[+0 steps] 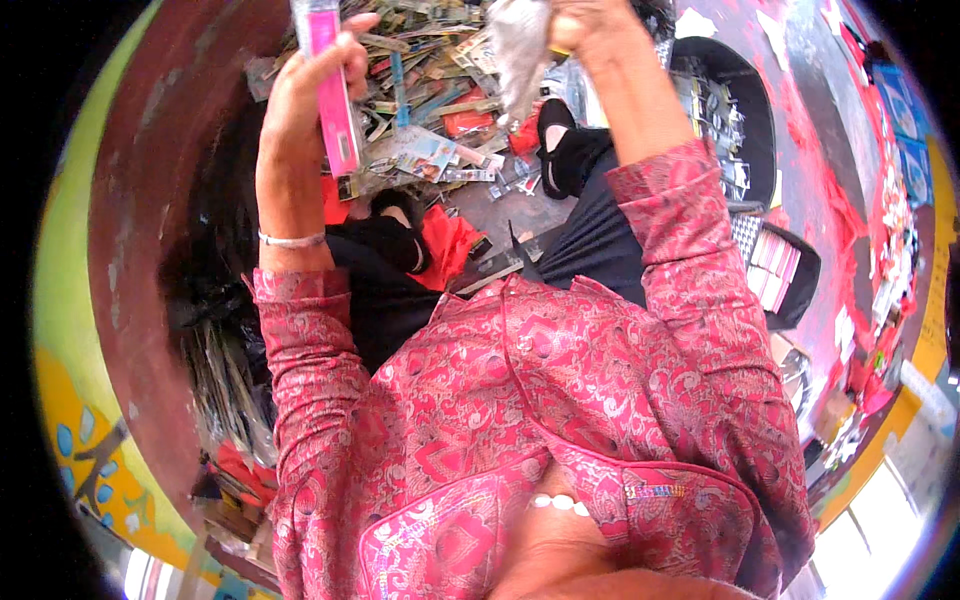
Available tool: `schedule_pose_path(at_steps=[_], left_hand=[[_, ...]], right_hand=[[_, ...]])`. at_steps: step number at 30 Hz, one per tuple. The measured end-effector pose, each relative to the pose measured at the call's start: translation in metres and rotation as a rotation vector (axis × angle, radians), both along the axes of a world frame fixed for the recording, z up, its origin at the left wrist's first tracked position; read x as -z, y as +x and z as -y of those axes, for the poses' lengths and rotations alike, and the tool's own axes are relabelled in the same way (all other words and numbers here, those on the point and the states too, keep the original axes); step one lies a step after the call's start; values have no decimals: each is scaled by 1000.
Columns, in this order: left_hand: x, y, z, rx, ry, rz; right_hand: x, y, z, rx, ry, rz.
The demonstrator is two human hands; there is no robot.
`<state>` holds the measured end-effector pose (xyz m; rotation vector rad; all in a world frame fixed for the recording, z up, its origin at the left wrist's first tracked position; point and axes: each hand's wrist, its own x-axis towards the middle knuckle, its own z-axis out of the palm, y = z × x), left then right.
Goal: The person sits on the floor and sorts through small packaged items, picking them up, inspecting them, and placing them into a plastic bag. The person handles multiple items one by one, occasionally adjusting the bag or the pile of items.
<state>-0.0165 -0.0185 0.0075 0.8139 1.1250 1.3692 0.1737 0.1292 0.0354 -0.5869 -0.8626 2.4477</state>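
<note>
In my left hand [291, 98], raised at the top left, is a long, narrow pink package [331, 92] with a clear upper end, standing nearly upright. My fingers are closed around it. My right hand [592, 24], partly cut off by the top edge, is closed on a crumpled grey-white cloth [518, 55] that hangs down beside it. Beneath both hands spreads a loose pile of small flat packages [425, 150] and strips on the floor.
At the right stands a black tub [757, 130] holding clear packets. A smaller black container [800, 290] with pink-striped packs is nearer. Red plastic [450, 245] lies between my feet. Black plastic bags [205, 240] and bundled thin strips [225, 385] lie at the left.
</note>
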Motion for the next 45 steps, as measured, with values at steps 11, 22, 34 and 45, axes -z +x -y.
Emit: schedule_pose_path(at_steps=[11,22,34,45], left_hand=[[28,36,-9,102,-226,322],[2,49,-1,364,-102,418],[24,49,-17,-130,-305,709],[45,-7,-24,20,-73,903]], right_hand=[[-27,-24,44,-1,491,-208],[-18,-22,31,685,1725,380],[-21,-28,54,177,342,-175],[27,-46,80,401,1730,449]])
